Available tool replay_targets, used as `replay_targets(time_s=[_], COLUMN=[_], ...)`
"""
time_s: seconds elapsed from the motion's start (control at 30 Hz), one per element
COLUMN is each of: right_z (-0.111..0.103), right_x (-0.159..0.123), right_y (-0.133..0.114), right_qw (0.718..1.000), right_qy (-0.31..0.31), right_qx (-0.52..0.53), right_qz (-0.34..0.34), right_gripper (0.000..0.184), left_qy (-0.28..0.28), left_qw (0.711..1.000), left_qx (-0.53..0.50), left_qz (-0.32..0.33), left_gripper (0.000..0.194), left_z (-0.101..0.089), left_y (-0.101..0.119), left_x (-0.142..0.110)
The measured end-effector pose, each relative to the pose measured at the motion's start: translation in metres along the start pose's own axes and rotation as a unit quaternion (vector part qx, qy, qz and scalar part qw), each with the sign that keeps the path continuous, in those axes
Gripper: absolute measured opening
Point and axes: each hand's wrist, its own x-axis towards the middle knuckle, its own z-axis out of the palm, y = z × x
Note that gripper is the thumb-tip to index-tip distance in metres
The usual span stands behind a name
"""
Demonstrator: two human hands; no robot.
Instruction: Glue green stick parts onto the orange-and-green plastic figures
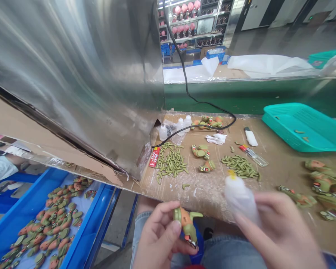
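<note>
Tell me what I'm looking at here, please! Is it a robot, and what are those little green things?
There's no robot here, just a person's two bare hands. The only picture comes from a camera worn on the person's head, looking forward and down, so you see almost what they see.

The left hand holds a small green-and-orange toy-like figure with a thin green piece sticking out. The right hand, a bit blurry, holds a whitish see-through bottle with a yellow tip.

On the brown tabletop lie two piles of little curved green pieces, more figures, and a turquoise plastic basket. A blue plastic tray at the left holds many more figures. The big shiny thing is a metal panel.
</note>
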Motion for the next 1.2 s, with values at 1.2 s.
replay_targets(time_s=[1.2], right_z=[0.027], right_x=[-0.001], right_y=[-0.044], right_qw=[0.93], right_qy=[-0.277], right_qx=[-0.035], right_qz=[-0.238], right_gripper=[0.015], left_qy=[-0.014], left_qw=[0.997], left_qx=[0.027], left_qz=[0.07], left_gripper=[0.025], left_z=[-0.009], left_y=[-0.008], left_x=[-0.001])
